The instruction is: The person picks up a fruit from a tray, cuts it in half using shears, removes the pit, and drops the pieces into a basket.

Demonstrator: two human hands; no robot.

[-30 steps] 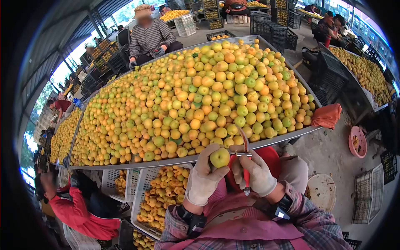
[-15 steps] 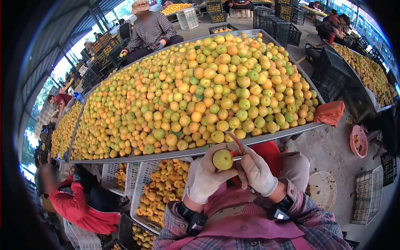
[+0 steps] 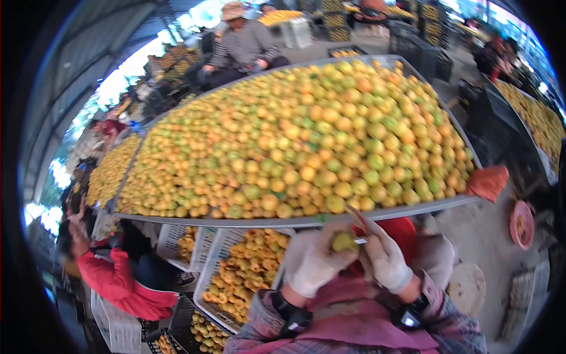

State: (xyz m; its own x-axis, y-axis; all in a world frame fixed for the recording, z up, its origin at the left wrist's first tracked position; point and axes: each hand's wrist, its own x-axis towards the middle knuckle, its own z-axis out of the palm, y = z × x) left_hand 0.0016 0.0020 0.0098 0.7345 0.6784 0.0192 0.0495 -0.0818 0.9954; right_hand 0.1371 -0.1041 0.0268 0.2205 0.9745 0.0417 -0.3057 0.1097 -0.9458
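My left hand [image 3: 321, 259], in a pale glove, is closed around a yellow-green apricot [image 3: 344, 241] above my lap. Close beside it, my gloved right hand [image 3: 386, 259] grips a small knife [image 3: 360, 241] with a bright metal part next to the fruit. A thin curved reddish-brown piece [image 3: 356, 218] sticks up from the right hand; blur hides whether it belongs to the knife. Just beyond both hands lies a large heap of whole apricots [image 3: 295, 153] on a metal-edged table [image 3: 283, 222].
A white crate [image 3: 215, 259] of opened apricots stands left of my lap, and a black crate [image 3: 183, 312] is below it. A person in a red jacket [image 3: 121, 286] sits at left; another person [image 3: 244, 44] sits across the table. An orange bag [image 3: 488, 182] hangs at the table's right corner.
The whole view has shifted, with the scene sliding right and blurring. Both hands stay together at the apricot, which is now more covered by the left fingers.
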